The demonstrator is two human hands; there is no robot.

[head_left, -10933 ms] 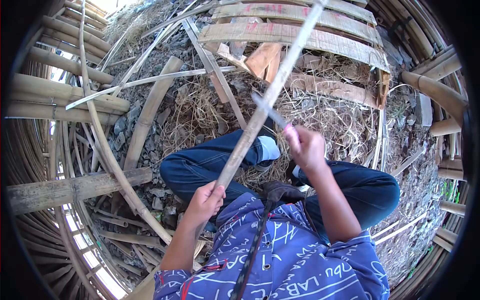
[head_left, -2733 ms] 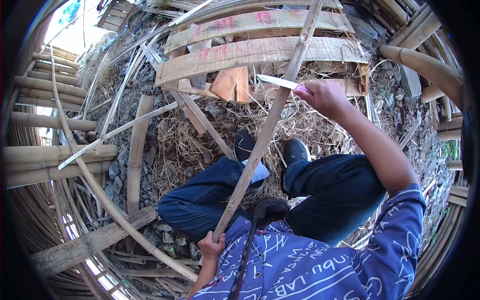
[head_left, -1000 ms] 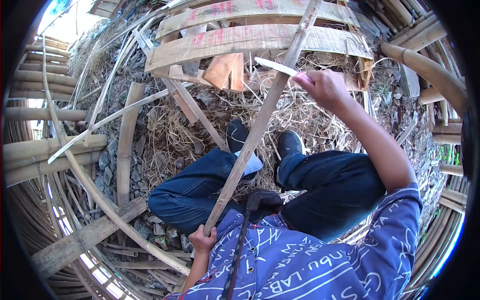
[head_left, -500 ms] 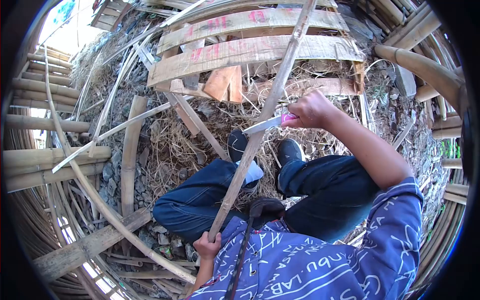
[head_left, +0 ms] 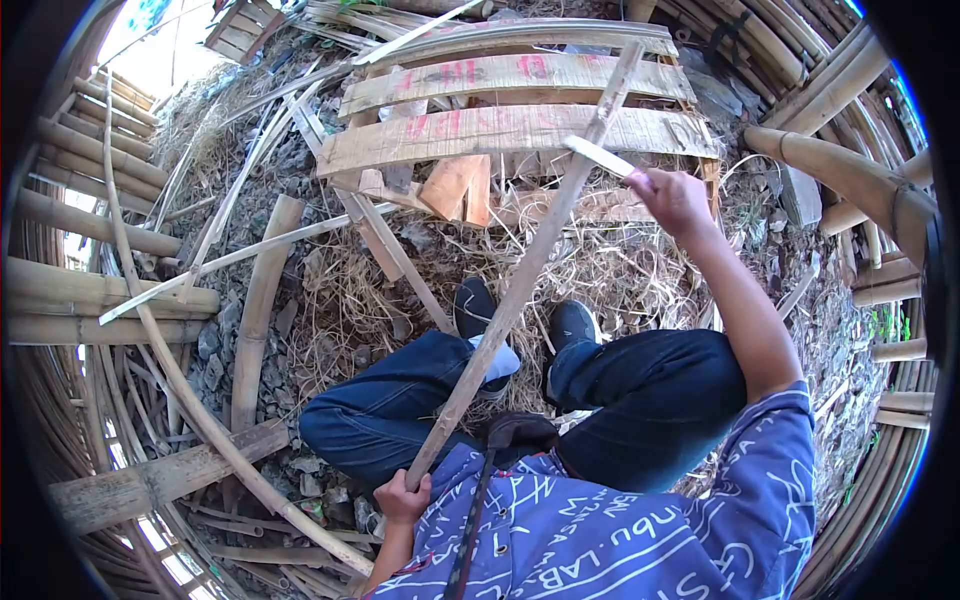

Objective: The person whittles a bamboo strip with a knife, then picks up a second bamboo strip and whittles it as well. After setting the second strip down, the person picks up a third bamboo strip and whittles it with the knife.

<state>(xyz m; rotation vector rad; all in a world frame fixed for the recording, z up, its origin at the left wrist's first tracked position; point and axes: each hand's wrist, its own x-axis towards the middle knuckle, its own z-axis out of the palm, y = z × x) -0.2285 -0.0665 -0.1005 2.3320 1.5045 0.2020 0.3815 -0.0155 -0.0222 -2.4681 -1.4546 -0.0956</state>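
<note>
A long bamboo strip [head_left: 510,305] slants from my lap up to the slatted wooden crate. My left hand [head_left: 403,497] is closed round its lower end, close to my waist. In my right hand [head_left: 672,203] is a knife [head_left: 598,156] with a pale blade; the fingers wrap its handle and hide most of it. The blade lies across the upper part of the strip, pointing left. The strip's far end overlaps the slats of the wooden crate [head_left: 450,140].
Shavings and dry fibres [head_left: 370,290] cover the ground round my shoes. Bamboo poles [head_left: 110,300] are stacked at the left, and a thick bamboo pole [head_left: 850,170] juts in from the right. A long curved bamboo strip [head_left: 190,380] arcs past my left side.
My right hand has moved up and away from me along the strip, taking the knife toward the crate. My left hand keeps its hold on the lower end. The camera view has shifted slightly.
</note>
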